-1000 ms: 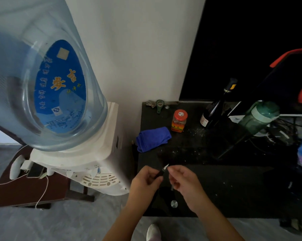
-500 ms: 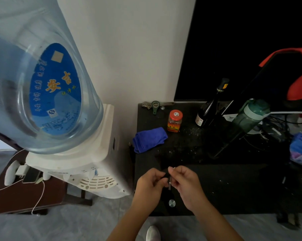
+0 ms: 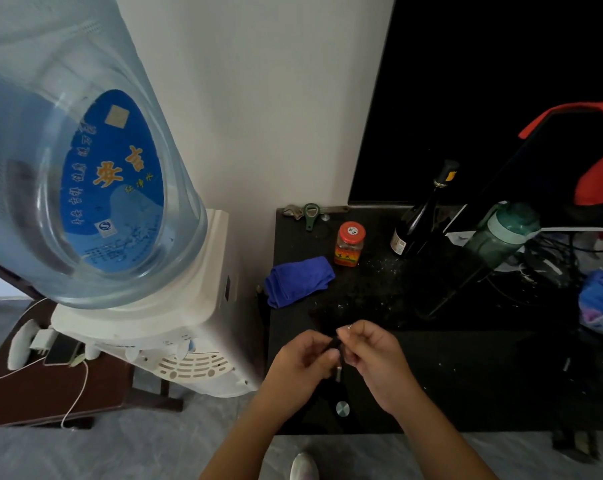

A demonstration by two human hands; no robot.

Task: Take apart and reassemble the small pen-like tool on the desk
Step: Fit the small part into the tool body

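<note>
A small dark pen-like tool (image 3: 336, 344) is pinched between both hands above the near left part of the black desk (image 3: 483, 375). My left hand (image 3: 302, 363) grips its left end. Touching it from the right, my right hand (image 3: 373, 355) is closed around the other end, with a small silvery tip showing at the fingertips. A short metal piece (image 3: 338, 371) hangs just below the hands. Most of the tool is hidden by my fingers.
A folded blue cloth (image 3: 298, 280), a red-capped jar (image 3: 350, 243), a dark wine bottle (image 3: 421, 216), a green flask (image 3: 501, 237) and a bottle opener (image 3: 310, 214) are on the desk. A water dispenser (image 3: 147, 306) stands left. A round metal disc (image 3: 342, 409) lies near the front edge.
My hands have drawn together: the tool's silvery tip, visible between them earlier, is now mostly covered by my right fingers. The camera has shifted slightly.
</note>
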